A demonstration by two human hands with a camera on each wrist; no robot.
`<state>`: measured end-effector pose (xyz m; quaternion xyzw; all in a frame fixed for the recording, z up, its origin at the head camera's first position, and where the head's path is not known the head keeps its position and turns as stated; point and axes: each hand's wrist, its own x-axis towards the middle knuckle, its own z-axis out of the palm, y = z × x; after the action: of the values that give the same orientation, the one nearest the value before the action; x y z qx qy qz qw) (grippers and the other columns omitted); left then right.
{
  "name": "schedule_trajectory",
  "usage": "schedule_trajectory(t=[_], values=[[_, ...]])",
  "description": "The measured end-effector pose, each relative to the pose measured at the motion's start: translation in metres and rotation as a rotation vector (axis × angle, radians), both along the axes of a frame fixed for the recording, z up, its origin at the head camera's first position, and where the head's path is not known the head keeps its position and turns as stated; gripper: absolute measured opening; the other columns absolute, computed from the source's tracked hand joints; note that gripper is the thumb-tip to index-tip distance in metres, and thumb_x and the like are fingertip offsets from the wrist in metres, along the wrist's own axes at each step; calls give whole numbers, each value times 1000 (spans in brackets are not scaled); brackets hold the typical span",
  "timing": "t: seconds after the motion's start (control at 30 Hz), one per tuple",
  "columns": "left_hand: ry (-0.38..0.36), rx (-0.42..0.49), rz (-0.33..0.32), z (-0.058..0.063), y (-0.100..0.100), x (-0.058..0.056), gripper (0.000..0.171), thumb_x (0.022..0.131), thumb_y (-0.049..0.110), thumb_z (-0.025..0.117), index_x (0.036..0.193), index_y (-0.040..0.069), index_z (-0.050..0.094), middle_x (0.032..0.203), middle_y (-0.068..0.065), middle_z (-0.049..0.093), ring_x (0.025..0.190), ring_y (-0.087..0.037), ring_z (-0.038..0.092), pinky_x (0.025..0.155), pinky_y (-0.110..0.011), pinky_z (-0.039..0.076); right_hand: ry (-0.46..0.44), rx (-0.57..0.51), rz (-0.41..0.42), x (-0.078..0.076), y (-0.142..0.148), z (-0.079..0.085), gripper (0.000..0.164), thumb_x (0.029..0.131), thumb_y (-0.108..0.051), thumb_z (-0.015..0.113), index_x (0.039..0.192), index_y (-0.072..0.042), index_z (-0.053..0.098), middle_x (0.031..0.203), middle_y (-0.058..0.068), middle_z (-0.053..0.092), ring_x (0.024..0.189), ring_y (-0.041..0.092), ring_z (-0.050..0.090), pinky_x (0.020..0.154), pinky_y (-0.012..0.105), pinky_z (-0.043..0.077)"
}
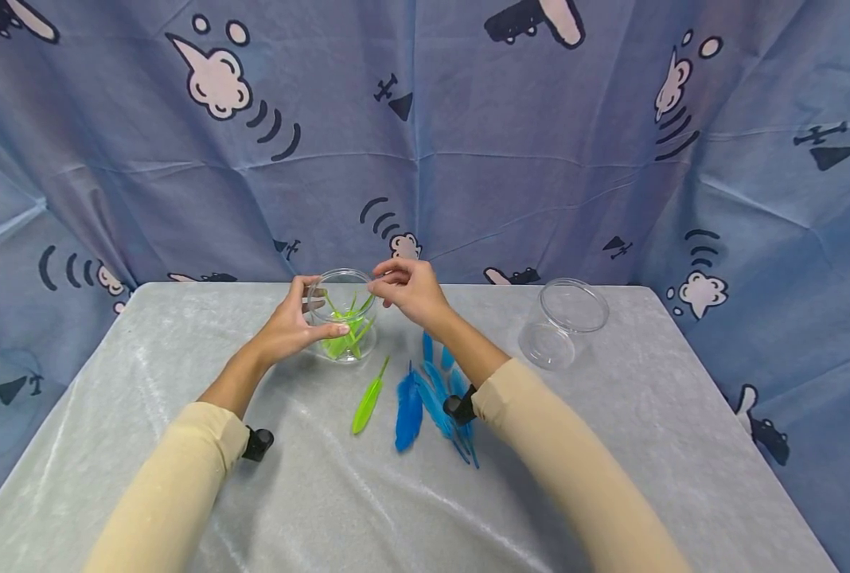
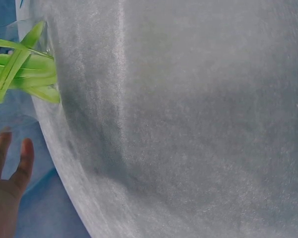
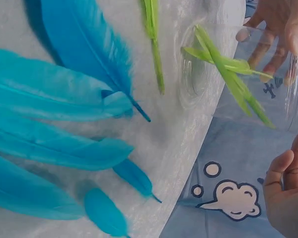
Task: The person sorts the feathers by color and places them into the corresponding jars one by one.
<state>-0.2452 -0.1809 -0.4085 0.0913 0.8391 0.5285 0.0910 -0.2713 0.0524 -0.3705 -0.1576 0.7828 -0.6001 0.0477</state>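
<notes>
My left hand [image 1: 292, 325] holds a clear round jar [image 1: 342, 354] near the back edge of the table, thumb across its front and fingers round the far side. Several green feathers [image 1: 349, 338] stand crossed and leaning inside it. At the jar's right rim is my right hand [image 1: 414, 293], its fingers loosely bent; in the right wrist view the fingertips [image 3: 280, 161] are apart from the feather ends. One green feather [image 1: 369, 404] lies on the table in front of the jar. Beside it lie a darker blue feather [image 1: 408, 410] and several lighter blue ones [image 1: 435, 406], partly hidden under my right forearm.
A second clear jar [image 1: 547, 346] stands at the back right of the table. The grey cloth-covered table [image 1: 310, 493] ends just behind the jars, at a blue printed curtain [image 1: 468, 207]. Each wrist wears a black camera [image 1: 258, 444].
</notes>
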Motion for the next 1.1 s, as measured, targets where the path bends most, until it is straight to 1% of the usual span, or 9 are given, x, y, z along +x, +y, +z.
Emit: schedule_trajectory(t=[0.13, 0.17, 0.27, 0.33, 0.43, 0.57, 0.67, 0.87, 1.1], values=[[5, -9, 4, -1, 0, 0, 98, 84, 33, 81, 154, 13, 15, 155, -21, 28, 144, -40, 31, 109, -56, 38, -19, -8, -52, -1, 6, -5, 20, 92, -10, 70, 110, -1, 68, 95, 12, 72, 74, 26, 63, 75, 35, 54], [7, -7, 4, -1, 0, 0, 99, 83, 33, 82, 154, 13, 16, 155, -21, 28, 144, -40, 31, 109, -56, 37, -25, -2, -60, -2, 7, -7, 20, 93, -9, 70, 110, 0, 68, 95, 12, 72, 74, 26, 63, 77, 38, 55], [8, -5, 5, -1, -1, 0, 100, 83, 34, 82, 154, 13, 16, 155, -21, 28, 144, -40, 31, 110, -55, 37, -45, 30, -72, -2, 11, -13, 19, 92, -8, 69, 109, 1, 69, 93, 12, 73, 77, 30, 65, 80, 39, 54], [7, -7, 6, -1, -1, 0, 100, 83, 34, 82, 154, 13, 16, 156, -21, 27, 144, -40, 30, 110, -55, 37, -56, 52, -67, -2, 13, -18, 20, 92, -8, 70, 109, 2, 69, 92, 13, 73, 80, 31, 65, 78, 37, 53], [7, -12, 6, -2, 0, -1, 99, 83, 33, 82, 154, 13, 15, 156, -21, 27, 144, -40, 30, 110, -56, 37, -84, 83, -52, -2, 17, -25, 20, 93, -10, 70, 110, 1, 69, 90, 11, 73, 80, 27, 65, 74, 30, 51], [10, -17, 7, -2, 0, -2, 99, 83, 33, 82, 154, 12, 15, 155, -22, 28, 144, -41, 30, 110, -56, 37, -128, 101, -25, 0, 22, -32, 20, 92, -10, 71, 110, -2, 69, 94, 11, 72, 80, 20, 64, 80, 39, 54], [13, -19, 6, -2, 0, -1, 100, 83, 34, 82, 154, 12, 15, 155, -22, 28, 144, -40, 31, 110, -56, 37, -143, 119, -4, 2, 24, -39, 22, 91, -8, 71, 111, -1, 68, 97, 11, 72, 83, 19, 65, 83, 44, 53], [14, -19, 7, -1, -1, -1, 101, 83, 35, 82, 154, 13, 15, 155, -22, 28, 144, -40, 31, 110, -56, 37, -154, 146, 60, 5, 28, -51, 29, 91, -3, 70, 118, 6, 66, 103, 14, 72, 93, 19, 68, 72, 25, 49], [9, -24, 9, -2, -1, -1, 100, 83, 36, 82, 154, 12, 15, 155, -22, 29, 144, -40, 30, 110, -56, 36, -151, 184, 147, 9, 30, -61, 28, 92, 0, 69, 118, 6, 65, 107, 17, 72, 81, 14, 62, 62, 22, 45]])
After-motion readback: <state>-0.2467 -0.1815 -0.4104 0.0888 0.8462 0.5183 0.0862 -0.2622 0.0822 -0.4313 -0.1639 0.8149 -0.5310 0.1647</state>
